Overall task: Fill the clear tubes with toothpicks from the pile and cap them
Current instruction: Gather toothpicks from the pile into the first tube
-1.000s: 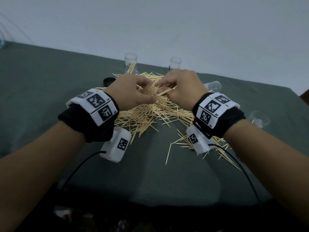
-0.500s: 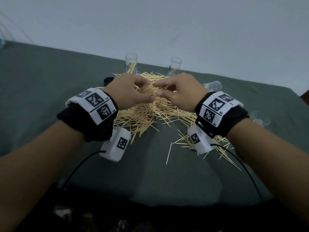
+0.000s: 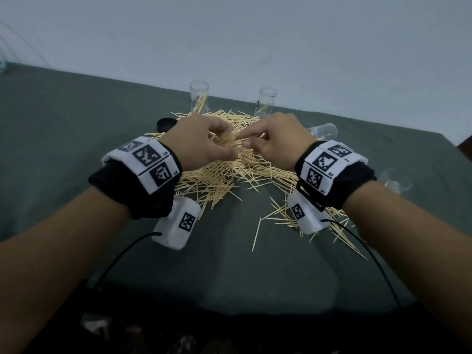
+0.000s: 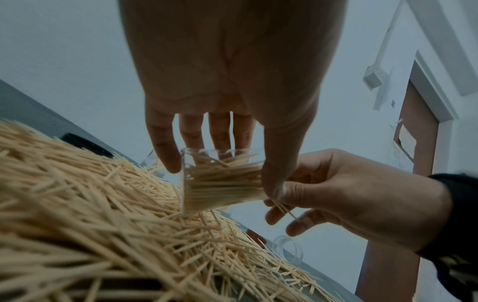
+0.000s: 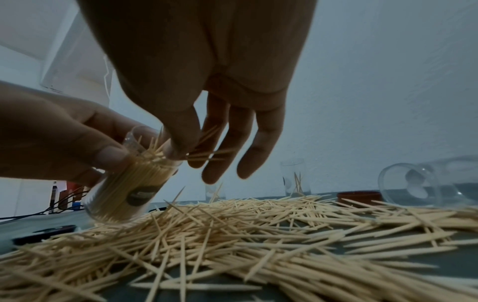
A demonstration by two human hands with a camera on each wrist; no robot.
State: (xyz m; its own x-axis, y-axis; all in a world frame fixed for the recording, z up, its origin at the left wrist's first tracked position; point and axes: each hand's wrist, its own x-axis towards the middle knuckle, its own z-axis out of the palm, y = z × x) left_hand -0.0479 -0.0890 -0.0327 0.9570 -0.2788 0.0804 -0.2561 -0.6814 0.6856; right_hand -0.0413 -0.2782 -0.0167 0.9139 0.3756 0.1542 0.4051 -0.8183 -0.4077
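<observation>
Two hands working over the toothpick pile [image 3: 217,180] in head view: left hand [image 3: 201,144] & right hand [image 3: 275,141] meeting fingertip to fingertip.

Left wrist view: fingers [image 4: 165,151] & thumb gripping a tube [image 4: 222,179] packed w/ toothpicks, tilted, base touching pile.

Right wrist view: thumb & forefinger pinching toothpicks [image 5: 207,151] at tube mouth, other fingers [image 5: 261,147] hanging loose.

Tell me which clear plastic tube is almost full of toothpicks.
The tilted clear plastic tube gripped by the left hand; the two upright tubes behind the pile hold only a few.
</observation>
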